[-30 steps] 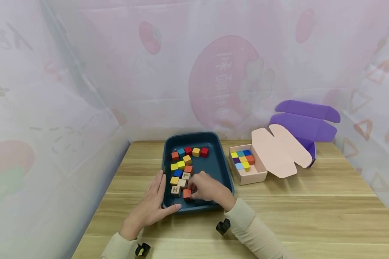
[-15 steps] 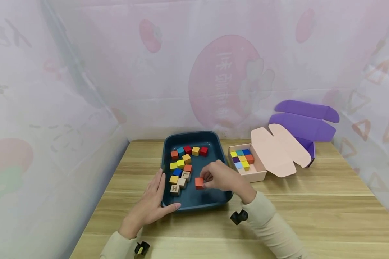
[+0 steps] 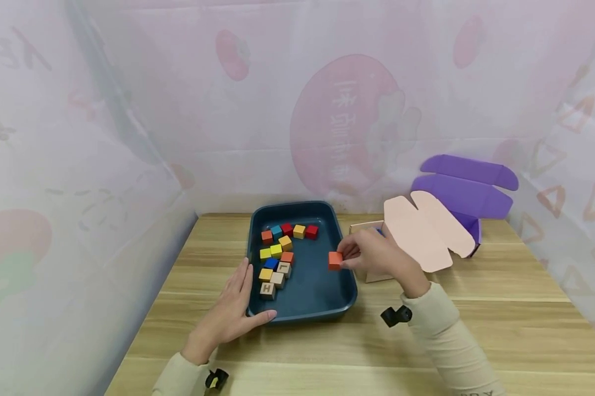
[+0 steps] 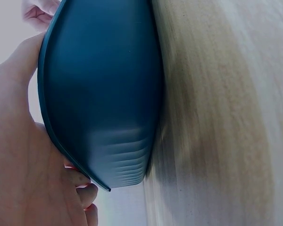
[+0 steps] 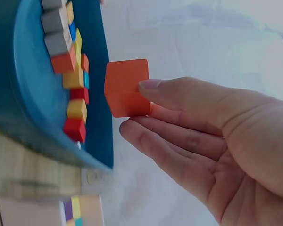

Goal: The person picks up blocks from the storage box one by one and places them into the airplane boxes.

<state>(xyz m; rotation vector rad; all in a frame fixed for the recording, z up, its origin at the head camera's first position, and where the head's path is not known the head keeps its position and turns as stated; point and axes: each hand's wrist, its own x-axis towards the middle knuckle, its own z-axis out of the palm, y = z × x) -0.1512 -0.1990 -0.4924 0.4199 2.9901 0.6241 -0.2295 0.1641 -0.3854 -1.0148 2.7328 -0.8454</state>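
My right hand pinches an orange cube between thumb and fingers, in the air over the right side of a dark blue tray. The right wrist view shows the orange cube with the thumb pressed on its face. My left hand rests on the tray's near left corner, fingers straight along the left rim and thumb on the front rim. In the tray lie several coloured cubes, among them a red cube, a blue cube and a wooden cube marked H.
Right of the tray stands an open pale pink box, partly hidden by my right hand; coloured cubes show in it in the right wrist view. Its lid spreads rightward. Behind is an open purple box. A printed curtain encloses the wooden table.
My right hand has carried the orange cube from beside the wooden cubes up and rightward toward the tray's right rim. My left hand has stayed in place.
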